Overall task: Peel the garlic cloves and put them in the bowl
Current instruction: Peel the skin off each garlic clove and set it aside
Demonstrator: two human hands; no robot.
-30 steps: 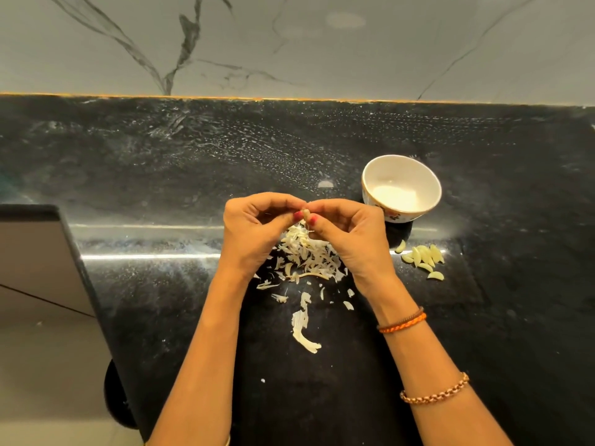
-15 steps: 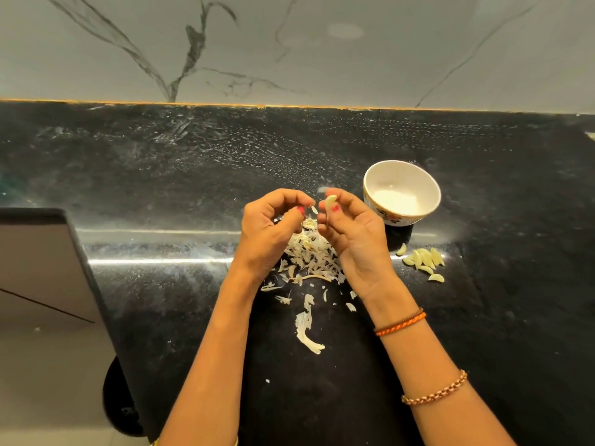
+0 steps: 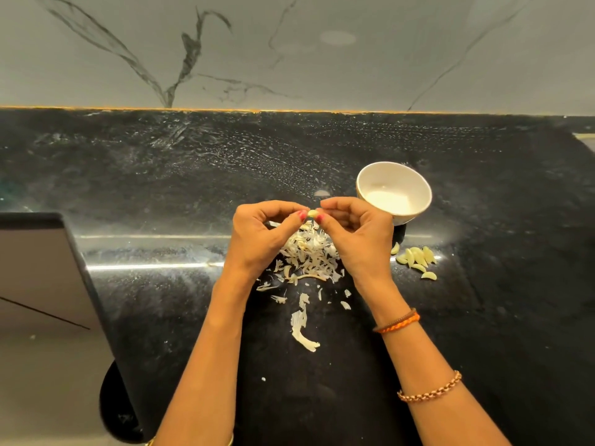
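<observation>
Fingers of both hands pinching one garlic clove (image 3: 311, 213) above peel pile (image 3: 309, 257), bowl (image 3: 393, 191) beside

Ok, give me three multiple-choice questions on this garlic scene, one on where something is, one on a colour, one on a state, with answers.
1. Where do the peeled cloves lie?
A. in the bowl
B. on the counter in front of the bowl
C. on top of the skin pile

2. What colour is the inside of the bowl?
A. white
B. blue
C. black

3. What holds the garlic clove being worked?
A. the left hand alone
B. nothing, it lies on the counter
C. both hands

Answers:
1 B: the peeled cloves sit on the black counter, nearer the person than the bowl.
2 A: its inner wall and bottom show white.
3 C: the left hand and right hand pinch it together above the pile of skins.
</observation>
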